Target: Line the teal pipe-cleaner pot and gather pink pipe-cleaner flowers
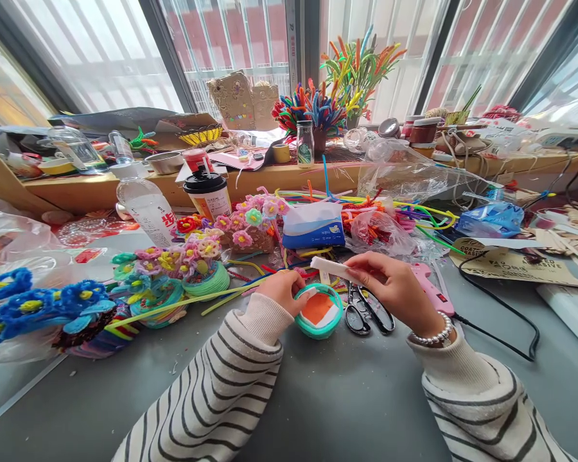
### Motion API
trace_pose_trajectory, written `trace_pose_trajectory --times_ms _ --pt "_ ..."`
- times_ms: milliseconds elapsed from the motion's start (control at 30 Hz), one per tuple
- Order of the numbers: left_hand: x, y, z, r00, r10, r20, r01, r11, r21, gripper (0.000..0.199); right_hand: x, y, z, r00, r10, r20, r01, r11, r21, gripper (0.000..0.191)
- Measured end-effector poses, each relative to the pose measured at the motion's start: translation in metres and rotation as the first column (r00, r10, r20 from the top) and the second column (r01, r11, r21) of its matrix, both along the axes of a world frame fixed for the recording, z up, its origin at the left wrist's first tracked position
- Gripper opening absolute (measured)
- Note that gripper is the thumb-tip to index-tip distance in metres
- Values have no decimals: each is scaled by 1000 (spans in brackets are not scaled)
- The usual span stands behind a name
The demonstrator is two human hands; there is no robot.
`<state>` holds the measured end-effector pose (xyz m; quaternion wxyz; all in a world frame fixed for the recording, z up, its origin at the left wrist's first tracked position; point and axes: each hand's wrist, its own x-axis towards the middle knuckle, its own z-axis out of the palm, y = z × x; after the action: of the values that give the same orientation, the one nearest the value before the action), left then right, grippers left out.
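While the left hand's (283, 292) fingers pinch the rim of a turquoise bowl (318, 332) on the tabletop (347, 398), the right hand's (395, 282) pinch a white strip (331, 267). The bowl's wall appears fully wrapped; inside, an orange patch (316, 309) shows uncovered, the strip unattached.

A clear plastic bottle (147, 208) stands at left, with a black-lidded cup (207, 197) to its right. A blue-and-white packet (313, 226) lies farther right. On the far wooden ledge (264, 176), a glass bottle (305, 144) stands right of a tape roll (282, 153). Windows (241, 48) line the far side.
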<state>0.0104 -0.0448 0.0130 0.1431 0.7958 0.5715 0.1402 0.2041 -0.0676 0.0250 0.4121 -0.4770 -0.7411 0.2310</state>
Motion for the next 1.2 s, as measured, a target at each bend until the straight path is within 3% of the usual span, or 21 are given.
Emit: trace_pose_trajectory --times_ms 100,200,300,433,567,700,867,1067,1200 --pt "-8 0 -1 997 70 25 -69 996 -58 18 0 3 6 980 175 95 -168 983 -78 16" --pt "-19 6 -5 985 50 166 -14 978 -209 18 -8 10 11 917 300 261 -265 951 -162 15" --pt "-28 12 -9 923 62 379 60 951 -304 30 -20 18 15 850 334 407 -268 940 -210 14" --pt "-28 11 -9 892 10 452 113 963 -244 36 -32 26 20 751 312 581 -225 949 -219 13" --pt "-23 6 -1 933 -108 344 178 968 -178 33 -40 30 23 658 266 704 -173 964 -202 11" --pt "-17 1 6 992 -65 105 77 991 -113 23 -47 30 23 577 213 788 -111 977 -182 13" --pt "-3 -8 10 991 -3 -130 -1 999 -33 15 -52 25 21 571 186 800 -89 982 -164 9" --pt "6 -14 13 976 102 -192 -107 994 -20 13 -49 16 34 531 109 840 31 989 -148 6" --pt "4 -16 18 978 110 -178 -120 992 -45 17 -49 13 37 519 40 854 129 984 -124 10"
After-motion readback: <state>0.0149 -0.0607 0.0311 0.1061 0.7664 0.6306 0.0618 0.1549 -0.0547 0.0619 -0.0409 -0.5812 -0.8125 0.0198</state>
